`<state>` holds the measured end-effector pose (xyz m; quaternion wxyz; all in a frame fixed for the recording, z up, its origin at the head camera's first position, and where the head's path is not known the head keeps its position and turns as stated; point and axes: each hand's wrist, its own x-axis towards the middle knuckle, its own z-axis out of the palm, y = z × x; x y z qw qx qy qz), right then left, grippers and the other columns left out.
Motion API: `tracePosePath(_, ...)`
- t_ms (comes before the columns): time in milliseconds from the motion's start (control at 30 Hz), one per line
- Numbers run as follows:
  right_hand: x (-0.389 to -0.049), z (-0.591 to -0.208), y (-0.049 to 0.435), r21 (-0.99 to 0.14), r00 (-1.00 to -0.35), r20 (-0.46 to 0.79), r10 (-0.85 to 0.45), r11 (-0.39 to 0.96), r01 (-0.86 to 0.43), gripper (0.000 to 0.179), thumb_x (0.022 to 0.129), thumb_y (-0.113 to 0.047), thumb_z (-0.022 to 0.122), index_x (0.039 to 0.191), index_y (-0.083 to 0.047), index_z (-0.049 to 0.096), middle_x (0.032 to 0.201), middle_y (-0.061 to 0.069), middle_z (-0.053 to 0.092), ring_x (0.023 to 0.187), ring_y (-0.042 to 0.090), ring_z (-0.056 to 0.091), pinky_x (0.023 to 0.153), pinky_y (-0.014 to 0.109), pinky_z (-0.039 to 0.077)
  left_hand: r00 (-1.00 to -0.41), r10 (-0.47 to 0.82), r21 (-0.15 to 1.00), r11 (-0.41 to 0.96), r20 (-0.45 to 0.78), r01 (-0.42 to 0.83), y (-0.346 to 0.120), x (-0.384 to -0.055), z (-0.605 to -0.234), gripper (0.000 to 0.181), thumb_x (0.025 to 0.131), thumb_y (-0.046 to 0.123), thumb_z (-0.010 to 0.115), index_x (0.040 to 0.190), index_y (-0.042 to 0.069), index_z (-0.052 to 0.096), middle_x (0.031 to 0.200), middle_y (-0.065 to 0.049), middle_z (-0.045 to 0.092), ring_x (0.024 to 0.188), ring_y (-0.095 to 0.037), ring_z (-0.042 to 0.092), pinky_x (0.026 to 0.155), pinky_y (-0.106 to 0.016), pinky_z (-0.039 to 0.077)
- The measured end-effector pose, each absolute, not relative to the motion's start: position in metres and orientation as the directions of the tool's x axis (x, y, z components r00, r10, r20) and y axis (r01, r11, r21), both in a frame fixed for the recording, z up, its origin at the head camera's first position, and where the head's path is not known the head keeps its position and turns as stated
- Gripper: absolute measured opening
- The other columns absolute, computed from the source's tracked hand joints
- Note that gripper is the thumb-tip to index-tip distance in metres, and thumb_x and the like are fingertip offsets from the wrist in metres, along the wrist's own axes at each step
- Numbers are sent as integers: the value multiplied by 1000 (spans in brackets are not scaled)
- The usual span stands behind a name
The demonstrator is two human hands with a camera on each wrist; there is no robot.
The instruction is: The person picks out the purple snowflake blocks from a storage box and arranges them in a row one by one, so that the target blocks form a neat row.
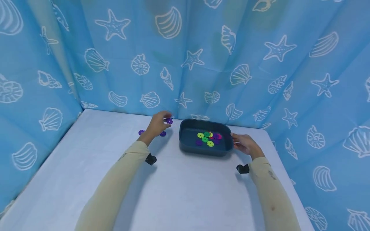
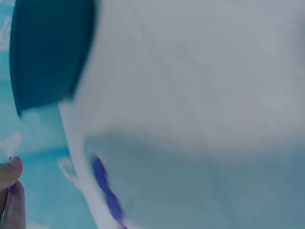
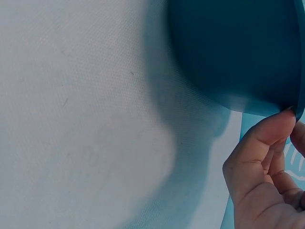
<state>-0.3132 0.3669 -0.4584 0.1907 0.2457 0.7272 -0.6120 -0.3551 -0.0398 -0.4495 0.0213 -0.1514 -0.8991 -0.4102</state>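
Observation:
My left hand point(image 1: 156, 125) pinches a purple flower-shaped disc point(image 1: 169, 121) between thumb and fingers, left of the dark blue bin point(image 1: 205, 152). Below that hand, another purple disc point(image 1: 163, 133) lies on the table, and a further purple disc point(image 1: 141, 132) shows on the wrist's other side. Inside the bin are several notched discs, among them a yellow disc point(image 1: 210, 143), a green disc point(image 1: 205, 139) and a purple disc point(image 1: 198, 142). With thumb and fingers, my right hand point(image 3: 267, 176) grips the bin's rim at its right end.
A white-covered table point(image 1: 185, 192) carries everything. Behind it and along both sides hangs a blue curtain point(image 1: 202, 89) printed with shells and starfish. The bin stands near the table's back edge. A black wrist device point(image 1: 151, 159) sticks out from the left sleeve, another point(image 1: 242, 169) from the right.

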Motion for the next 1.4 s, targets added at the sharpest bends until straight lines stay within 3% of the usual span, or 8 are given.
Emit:
tracePosePath(367,-315,-459,368,-792,-802,-584,124,133,597,55,99,-33,56,139,0,40,114,10,49,86,15,55,75,22,55,-979,125,713,671,162,204,-127,-345,-480,44,85,-1,72,126,-3,56,124,-18,59,119,-32,55,103,-42,44)
tracePosePath(600,-316,-459,370,-787,-800,-585,135,143,600,55,99,-35,57,138,-1,41,111,9,50,85,15,54,74,21,55,-993,28,723,683,115,103,-158,-339,-494,44,84,-4,70,126,-3,56,124,-20,59,121,-35,53,105,-46,41)
tracePosePath(767,-315,-460,370,-784,-796,-590,135,140,604,56,98,-35,57,139,-1,40,110,9,49,83,15,55,74,21,55,-998,-14,722,691,53,29,-169,-336,-502,45,85,-2,71,128,-1,55,126,-19,58,122,-35,52,105,-46,41)
tracePosePath(1400,-315,-459,369,-785,-795,-593,125,129,606,56,99,-34,57,140,-1,40,113,10,49,86,15,54,75,21,55,-998,53,701,712,-24,20,-173,-341,-501,45,87,-2,68,129,2,55,126,-17,58,122,-34,52,105,-48,41)
